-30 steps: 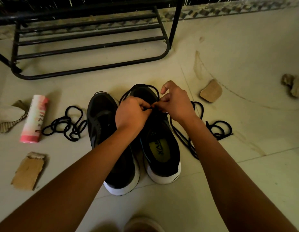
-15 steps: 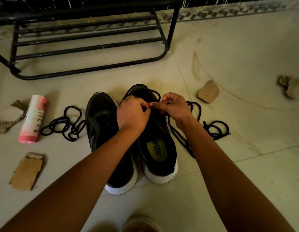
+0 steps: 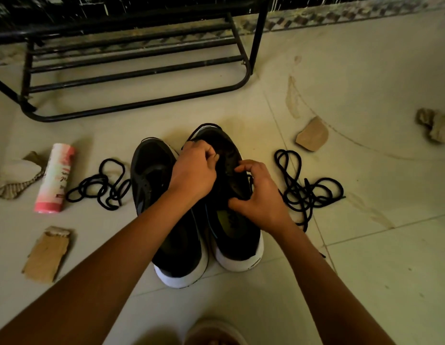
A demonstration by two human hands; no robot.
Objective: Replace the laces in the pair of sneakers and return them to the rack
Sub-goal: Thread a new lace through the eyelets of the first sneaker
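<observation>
Both hands work on one sneaker [image 3: 237, 235], which stands on the floor [image 3: 366, 282] at the centre of the view, toe toward 12 o'clock. The second sneaker [image 3: 151, 175] stands against it at its 9 o'clock, with no lace visible in it. The left hand [image 3: 194, 170] has its fingers curled tight against the upper near the toe. The right hand [image 3: 261, 197] curls its fingers and thumb round the eyelet edge by the tongue. Whether either pinch has a lace end in it is hidden.

The main risk is a mix-up. A black lace heap [image 3: 307, 189] lies at 3 o'clock of the worked sneaker and a look-alike heap [image 3: 102, 185] at 9 o'clock beyond the pair. Nothing tells old from new, so the wrong lace could get threaded.

The 3 o'clock heap is loosely tangled, and a strand runs from it toward the right wrist. A hard pull would likely cinch a knot or drag the whole heap along.

Neither hand pins the heel, so a tug at the toe eyelets could tip the sneaker into its neighbour. The dim light and the black-on-black eyelets also make a skipped hole or uneven ends easy to miss.

The rack [image 3: 141, 70] stands at 12 o'clock with its bars bare, and a pink can [image 3: 55, 178] lies at 9 o'clock, where a dragged lace could roll it.
</observation>
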